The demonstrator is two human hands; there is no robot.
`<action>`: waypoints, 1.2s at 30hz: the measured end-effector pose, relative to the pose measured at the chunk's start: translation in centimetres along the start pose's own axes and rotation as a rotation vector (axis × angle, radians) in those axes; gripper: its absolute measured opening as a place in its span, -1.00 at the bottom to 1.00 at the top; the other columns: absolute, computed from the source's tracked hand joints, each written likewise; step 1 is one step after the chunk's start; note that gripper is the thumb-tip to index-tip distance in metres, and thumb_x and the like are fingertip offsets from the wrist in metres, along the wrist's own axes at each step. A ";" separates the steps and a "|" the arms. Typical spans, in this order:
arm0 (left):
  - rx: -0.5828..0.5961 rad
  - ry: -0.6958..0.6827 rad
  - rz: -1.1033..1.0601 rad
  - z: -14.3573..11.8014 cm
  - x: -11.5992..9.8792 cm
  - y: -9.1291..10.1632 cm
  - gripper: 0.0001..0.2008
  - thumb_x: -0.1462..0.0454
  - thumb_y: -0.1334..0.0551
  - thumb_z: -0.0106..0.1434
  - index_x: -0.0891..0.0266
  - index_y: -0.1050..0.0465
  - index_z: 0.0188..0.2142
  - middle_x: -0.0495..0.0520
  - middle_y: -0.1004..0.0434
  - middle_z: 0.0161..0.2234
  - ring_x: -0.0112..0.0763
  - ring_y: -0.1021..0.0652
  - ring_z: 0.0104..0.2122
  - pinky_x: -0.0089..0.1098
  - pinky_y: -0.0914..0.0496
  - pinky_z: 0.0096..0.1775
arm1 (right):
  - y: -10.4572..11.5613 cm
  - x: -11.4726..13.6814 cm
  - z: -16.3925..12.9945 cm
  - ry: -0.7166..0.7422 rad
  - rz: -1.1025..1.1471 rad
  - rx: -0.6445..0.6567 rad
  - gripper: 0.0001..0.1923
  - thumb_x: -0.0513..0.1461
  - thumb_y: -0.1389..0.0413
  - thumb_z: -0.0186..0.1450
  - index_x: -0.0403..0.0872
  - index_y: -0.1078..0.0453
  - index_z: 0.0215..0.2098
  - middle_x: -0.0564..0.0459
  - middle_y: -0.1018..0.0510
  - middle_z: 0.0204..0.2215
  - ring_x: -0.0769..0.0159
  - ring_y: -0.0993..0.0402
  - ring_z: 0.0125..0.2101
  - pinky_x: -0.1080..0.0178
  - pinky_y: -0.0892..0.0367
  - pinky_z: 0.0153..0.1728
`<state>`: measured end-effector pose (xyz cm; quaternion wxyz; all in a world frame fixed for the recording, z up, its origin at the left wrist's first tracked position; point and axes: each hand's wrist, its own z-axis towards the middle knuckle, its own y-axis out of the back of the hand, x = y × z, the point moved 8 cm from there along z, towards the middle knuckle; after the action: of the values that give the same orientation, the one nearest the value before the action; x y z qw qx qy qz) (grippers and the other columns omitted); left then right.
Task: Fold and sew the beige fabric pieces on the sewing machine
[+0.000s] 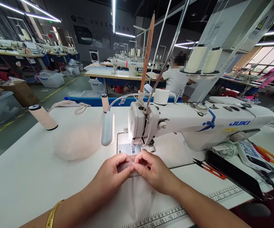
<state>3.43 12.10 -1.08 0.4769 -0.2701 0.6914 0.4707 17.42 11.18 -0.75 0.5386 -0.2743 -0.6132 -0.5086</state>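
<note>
Two bare hands are closest: the left hand [113,171] and the right hand [152,167] both pinch one thin white cloth [140,196] between finger and thumb. That cloth is just in front of the big white sewing machine [175,115]. One gold bangle [53,214] circles the left arm. Left of the machine are one little lamp [107,128] and two spools of pinkish thread [43,117]. One pencil [148,52] stands up on its top. Right of the hands, in front of the machine, lie one pair of orange-handled scissors [214,171] and one black phone [234,174]. Behind the machine, two fat cream cones [196,60] stand up high.
</note>
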 end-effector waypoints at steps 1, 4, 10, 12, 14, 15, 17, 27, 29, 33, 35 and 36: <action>-0.024 -0.009 -0.004 0.0 0.0 0.1 -0.65 -0.05 -0.25 0.31 0.18 -0.45 -0.36 -0.03 -0.43 -0.45 -0.34 -0.39 -0.41 -0.41 -0.25 -0.39 | 0.0 0.1 0.0 0.011 -0.025 -0.013 -0.85 -0.18 -0.12 0.44 -0.04 -0.35 -0.30 0.12 -0.50 -0.37 0.34 -0.36 -0.37 0.30 -0.22 -0.36; -0.071 -0.035 -0.049 -0.1 0.0 0.1 -0.68 -0.01 -0.29 0.29 0.18 -0.43 -0.36 0.02 -0.52 -0.37 -0.29 -0.46 -0.35 -0.39 -0.34 -0.32 | 0.2 0.3 -0.2 0.026 -0.085 -0.055 -0.86 -0.20 -0.12 0.42 -0.02 -0.34 -0.32 0.15 -0.47 -0.42 0.34 -0.35 -0.39 0.30 -0.20 -0.37; -0.102 -0.004 -0.119 -0.1 0.5 -0.1 -0.70 0.04 -0.32 0.25 0.17 -0.32 -0.40 -0.03 -0.45 -0.47 -0.37 -0.41 -0.44 -0.42 -0.28 -0.41 | 0.4 0.6 -0.3 0.056 -0.148 -0.114 -0.84 -0.21 -0.12 0.38 -0.01 -0.32 -0.38 0.16 -0.43 -0.47 0.33 -0.32 -0.41 0.28 -0.19 -0.37; -0.093 0.012 -0.136 0.0 0.7 -0.2 -0.71 0.05 -0.34 0.24 0.16 -0.32 -0.37 -0.08 -0.37 -0.50 -0.41 -0.34 -0.48 -0.44 -0.22 -0.45 | 0.4 0.6 -0.4 0.058 -0.166 -0.119 -0.84 -0.21 -0.12 0.38 -0.01 -0.32 -0.39 0.17 -0.41 -0.49 0.33 -0.31 -0.43 0.28 -0.18 -0.37; -0.079 0.017 -0.160 0.1 0.8 -0.3 -0.70 0.05 -0.34 0.25 0.16 -0.32 -0.35 -0.11 -0.32 -0.51 -0.44 -0.30 -0.50 -0.45 -0.20 -0.46 | 0.4 0.6 -0.3 0.051 -0.169 -0.118 -0.83 -0.20 -0.12 0.37 -0.01 -0.31 -0.39 0.17 -0.40 -0.50 0.34 -0.30 -0.43 0.28 -0.17 -0.38; -0.074 0.017 -0.173 0.1 0.9 -0.3 -0.70 0.04 -0.34 0.26 0.16 -0.32 -0.34 -0.11 -0.32 -0.51 -0.44 -0.29 -0.50 -0.45 -0.21 -0.46 | 0.4 0.6 -0.3 0.045 -0.164 -0.112 -0.83 -0.20 -0.12 0.37 -0.01 -0.30 -0.39 0.17 -0.39 -0.50 0.34 -0.30 -0.43 0.28 -0.17 -0.38; -0.074 0.018 -0.189 0.1 1.1 -0.2 -0.67 0.00 -0.34 0.27 0.16 -0.33 -0.33 -0.10 -0.33 -0.49 -0.44 -0.32 -0.49 -0.44 -0.23 -0.45 | 0.4 0.5 -0.3 0.027 -0.143 -0.099 -0.84 -0.19 -0.11 0.38 -0.01 -0.32 -0.37 0.17 -0.39 -0.49 0.33 -0.30 -0.42 0.28 -0.17 -0.39; -0.077 -0.027 -0.110 -0.2 0.8 -0.1 -0.63 -0.08 -0.33 0.31 0.16 -0.42 -0.29 -0.08 -0.39 -0.49 -0.43 -0.33 -0.50 -0.43 -0.24 -0.45 | 0.4 0.3 -0.1 0.027 -0.109 -0.076 -0.86 -0.18 -0.09 0.40 -0.02 -0.33 -0.33 0.16 -0.39 -0.48 0.34 -0.28 -0.44 0.28 -0.16 -0.40; -0.081 -0.042 -0.102 -0.2 0.6 -0.2 -0.66 -0.05 -0.32 0.32 0.16 -0.43 -0.28 -0.07 -0.40 -0.49 -0.42 -0.34 -0.49 -0.43 -0.25 -0.44 | 0.4 0.3 -0.1 0.037 -0.126 -0.087 -0.87 -0.19 -0.08 0.39 -0.01 -0.33 -0.33 0.17 -0.38 -0.50 0.34 -0.27 -0.45 0.28 -0.16 -0.40; -0.089 -0.056 -0.124 -0.2 0.4 -0.2 -0.70 0.00 -0.32 0.30 0.16 -0.40 -0.31 -0.06 -0.42 -0.48 -0.40 -0.37 -0.47 -0.42 -0.27 -0.41 | 0.3 0.2 -0.2 0.060 -0.157 -0.101 -0.88 -0.20 -0.08 0.39 0.00 -0.32 -0.33 0.17 -0.39 -0.48 0.33 -0.28 -0.43 0.28 -0.15 -0.39; -0.090 -0.045 -0.140 -0.1 0.4 -0.2 -0.72 0.03 -0.33 0.29 0.16 -0.38 -0.31 -0.06 -0.43 -0.46 -0.39 -0.38 -0.45 -0.42 -0.28 -0.40 | 0.3 0.2 -0.3 0.061 -0.165 -0.106 -0.88 -0.21 -0.08 0.37 0.00 -0.30 -0.35 0.16 -0.39 -0.48 0.33 -0.28 -0.43 0.28 -0.15 -0.39; -0.086 -0.037 -0.152 -0.1 0.4 -0.2 -0.73 0.04 -0.33 0.28 0.16 -0.39 -0.30 -0.06 -0.45 -0.45 -0.39 -0.39 -0.45 -0.42 -0.28 -0.39 | 0.2 0.2 -0.4 0.060 -0.167 -0.109 -0.88 -0.21 -0.08 0.36 0.00 -0.30 -0.36 0.16 -0.39 -0.48 0.33 -0.28 -0.43 0.28 -0.15 -0.40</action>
<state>3.43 11.93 -1.52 0.5118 -0.3332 0.6391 0.4676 17.70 10.87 -0.49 0.4968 -0.2354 -0.5890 -0.5923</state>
